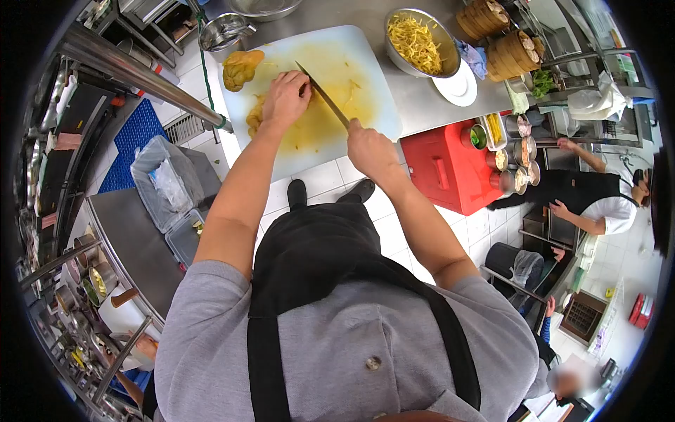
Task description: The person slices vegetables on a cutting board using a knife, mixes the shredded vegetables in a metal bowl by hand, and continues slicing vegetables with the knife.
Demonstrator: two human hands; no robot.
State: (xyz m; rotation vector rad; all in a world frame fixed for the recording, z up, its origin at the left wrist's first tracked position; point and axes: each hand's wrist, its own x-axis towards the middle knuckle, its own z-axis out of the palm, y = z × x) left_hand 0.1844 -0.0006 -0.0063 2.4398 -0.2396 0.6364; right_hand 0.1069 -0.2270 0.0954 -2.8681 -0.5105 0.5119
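Observation:
A kitchen knife (323, 95) is gripped by its handle in my right hand (371, 151), its blade slanting up and left over the pale cutting board (358, 53). Close to the left of the blade, my left hand (287, 100) rests on the board with its fingers curled; whatever is under them is hidden. A yellowish vegetable piece (254, 116) lies beside that wrist. One knobby yellow-green vegetable (241, 69) sits at the board's left edge. Yellow juice and a few shreds mark the board. To the right, a metal bowl (389, 53) holds yellow shreds (416, 43).
A white plate (458, 88) is partly under the bowl. A metal pot (221, 39) stands at the back left. Bamboo steamers (512, 56) are at the right. Below them is a red box (439, 172) beside several small containers. Other people (590, 179) stand farther right.

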